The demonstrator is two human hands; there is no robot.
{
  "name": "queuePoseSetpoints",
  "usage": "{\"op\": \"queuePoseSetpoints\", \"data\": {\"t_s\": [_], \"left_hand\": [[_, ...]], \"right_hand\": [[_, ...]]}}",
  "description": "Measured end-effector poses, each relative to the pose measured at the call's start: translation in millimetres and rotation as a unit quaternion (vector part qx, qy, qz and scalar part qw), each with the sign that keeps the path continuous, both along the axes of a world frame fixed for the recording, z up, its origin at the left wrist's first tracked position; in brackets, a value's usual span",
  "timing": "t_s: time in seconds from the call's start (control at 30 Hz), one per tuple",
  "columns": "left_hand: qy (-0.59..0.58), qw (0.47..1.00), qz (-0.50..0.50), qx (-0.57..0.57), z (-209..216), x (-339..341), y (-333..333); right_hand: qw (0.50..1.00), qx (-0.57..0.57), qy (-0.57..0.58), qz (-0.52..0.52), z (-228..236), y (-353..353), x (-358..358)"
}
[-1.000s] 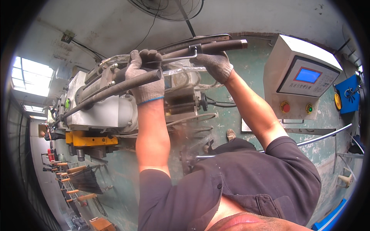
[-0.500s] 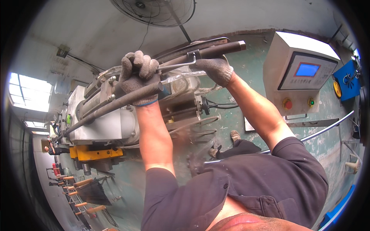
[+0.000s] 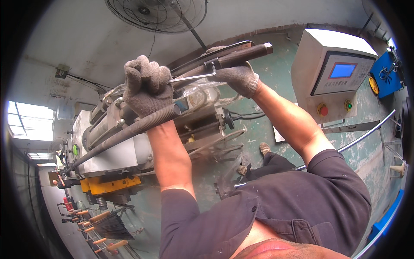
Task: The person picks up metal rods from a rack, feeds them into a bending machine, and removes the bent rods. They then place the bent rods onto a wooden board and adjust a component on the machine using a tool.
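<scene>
My left hand (image 3: 148, 86), in a grey knitted glove, is closed around the long arm of an L-shaped hex key (image 3: 194, 78). The key's short bent end meets a dark collar (image 3: 210, 68) on a threaded rod (image 3: 246, 56). My right hand (image 3: 239, 80), gloved too, wraps round this rod from below near the collar. Its thumb lies along the near side, a bit of glove shows beyond the rod, and the other fingers are hidden. A second threaded rod (image 3: 148, 121) crosses in front of my left wrist, its blunt end free.
Both rods belong to a large grey machine (image 3: 114, 146) with a yellow block (image 3: 110, 184) below. A white control box (image 3: 321, 64) with a lit screen stands at the right. A fan (image 3: 157, 13) hangs beyond. Wooden-handled tools (image 3: 101, 228) stand at lower left; a curved metal tube (image 3: 366, 138) runs at right.
The view has shifted slightly. My left hand, still on the hex key, has moved left and sits higher against the lower rod. My right hand keeps its hold.
</scene>
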State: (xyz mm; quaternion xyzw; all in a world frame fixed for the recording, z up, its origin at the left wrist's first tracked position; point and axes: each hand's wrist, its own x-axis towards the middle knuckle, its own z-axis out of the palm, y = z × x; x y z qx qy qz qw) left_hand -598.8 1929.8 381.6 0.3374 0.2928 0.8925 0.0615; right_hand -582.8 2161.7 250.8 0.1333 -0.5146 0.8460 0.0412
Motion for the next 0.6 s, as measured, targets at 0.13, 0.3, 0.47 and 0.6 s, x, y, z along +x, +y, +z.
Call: {"op": "queuePoseSetpoints", "data": {"t_s": [0.13,0.3,0.47,0.6], "left_hand": [[0.022,1.0,-0.005,-0.003,4,-6,2],[0.068,0.995,0.009,-0.065,26,-13,15],[0.132,0.963,0.018,-0.233,61,-21,78],[0.258,0.874,0.147,-0.385,80,56,196]], "right_hand": [[1.0,-0.001,-0.011,0.001,3,-2,-1],[1.0,0.023,-0.012,0.017,17,2,6],[0.991,0.117,0.026,-0.053,-15,25,-6],[0.989,0.133,0.02,-0.063,-24,5,7]]}}
